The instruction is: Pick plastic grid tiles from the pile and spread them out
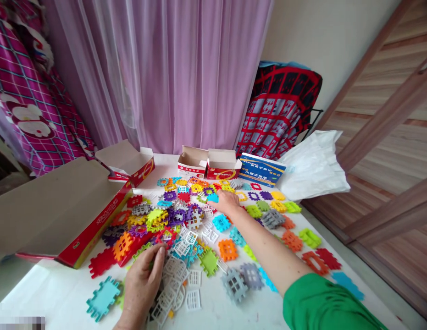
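Interlocking plastic pieces of many colours lie across the white table [62, 288]. My right hand [227, 200] reaches to the far middle of the pile, its fingers closed at a light blue piece [213, 197]. Near the front, my left hand [144, 279] is curled beside the white window-shaped pieces [172, 279]; what its fingers hold, if anything, is hidden. A teal square piece [103, 298] lies left of that hand. An orange piece [228, 250] and a grey window piece [235, 285] lie under my right forearm's left side.
A large open red box [96, 229] stands at the left, with a smaller open box [144, 167] behind it. Two small open boxes [191, 169] [223, 172], a blue box [262, 170] and a white bag [313, 165] line the back. Behind hangs a purple curtain [165, 68].
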A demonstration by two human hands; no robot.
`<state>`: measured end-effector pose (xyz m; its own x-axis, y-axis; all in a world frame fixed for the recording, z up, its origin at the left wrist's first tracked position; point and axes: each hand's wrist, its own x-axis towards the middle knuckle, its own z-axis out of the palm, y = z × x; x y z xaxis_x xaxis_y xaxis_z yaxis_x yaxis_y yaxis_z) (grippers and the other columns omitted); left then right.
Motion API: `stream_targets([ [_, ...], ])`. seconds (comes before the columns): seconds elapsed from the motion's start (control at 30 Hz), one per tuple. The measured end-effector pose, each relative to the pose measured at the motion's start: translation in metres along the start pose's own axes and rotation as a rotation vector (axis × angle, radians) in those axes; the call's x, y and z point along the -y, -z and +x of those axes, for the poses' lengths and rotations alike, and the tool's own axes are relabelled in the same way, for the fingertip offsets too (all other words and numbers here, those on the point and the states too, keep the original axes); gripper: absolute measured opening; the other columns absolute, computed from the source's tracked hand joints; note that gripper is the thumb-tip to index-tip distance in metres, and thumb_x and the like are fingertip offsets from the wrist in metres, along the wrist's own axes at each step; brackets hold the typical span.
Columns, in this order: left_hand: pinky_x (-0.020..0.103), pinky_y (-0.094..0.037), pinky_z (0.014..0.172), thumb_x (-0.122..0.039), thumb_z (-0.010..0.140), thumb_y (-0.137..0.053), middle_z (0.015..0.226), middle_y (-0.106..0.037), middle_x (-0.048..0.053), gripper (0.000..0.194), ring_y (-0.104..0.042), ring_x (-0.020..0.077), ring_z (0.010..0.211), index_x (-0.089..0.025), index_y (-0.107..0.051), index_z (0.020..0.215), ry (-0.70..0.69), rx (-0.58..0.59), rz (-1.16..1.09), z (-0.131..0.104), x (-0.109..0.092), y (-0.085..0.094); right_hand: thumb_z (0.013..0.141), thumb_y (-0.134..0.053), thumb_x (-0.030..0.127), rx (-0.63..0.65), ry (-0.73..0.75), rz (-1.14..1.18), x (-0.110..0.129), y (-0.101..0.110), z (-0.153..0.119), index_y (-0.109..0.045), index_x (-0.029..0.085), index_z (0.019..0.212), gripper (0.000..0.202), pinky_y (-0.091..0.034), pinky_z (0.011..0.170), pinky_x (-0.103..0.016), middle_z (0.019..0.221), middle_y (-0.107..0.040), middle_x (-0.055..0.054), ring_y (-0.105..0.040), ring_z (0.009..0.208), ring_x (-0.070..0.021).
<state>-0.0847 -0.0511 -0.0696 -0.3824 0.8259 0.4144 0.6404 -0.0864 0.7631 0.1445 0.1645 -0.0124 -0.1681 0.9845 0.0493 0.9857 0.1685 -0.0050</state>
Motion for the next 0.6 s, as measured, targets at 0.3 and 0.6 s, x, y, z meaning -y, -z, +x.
stream_targets([
  [0.3, 0.025, -0.06, 0.068, -0.061, 0.08, -0.054, 0.079, -0.079, 0.002, 0.043, -0.075, 0.0199, 0.071, -0.025, -0.076, 0.085, 0.021, -0.007, 0.033, 0.003, 0.001, 0.002, 0.08, -0.065, 0.049, 0.047, -0.03, 0.023, 0.009, 0.005, -0.002, -0.063, 0.022, 0.118, 0.047, -0.049, 0.086, -0.032, 0.114, -0.072, -0.01, -0.066, 0.106, -0.0257],
  [0.6, 0.023, -0.06, 0.068, -0.062, 0.078, -0.055, 0.081, -0.079, 0.0, 0.042, -0.075, 0.0192, 0.073, -0.026, -0.076, 0.085, 0.036, 0.02, 0.045, 0.002, 0.007, 0.003, 0.081, -0.06, 0.05, -0.027, -0.204, 0.07, -0.101, 0.035, 0.007, -0.06, 0.017, 0.13, 0.06, -0.047, 0.094, -0.036, 0.131, -0.062, -0.015, -0.059, 0.119, -0.0304],
])
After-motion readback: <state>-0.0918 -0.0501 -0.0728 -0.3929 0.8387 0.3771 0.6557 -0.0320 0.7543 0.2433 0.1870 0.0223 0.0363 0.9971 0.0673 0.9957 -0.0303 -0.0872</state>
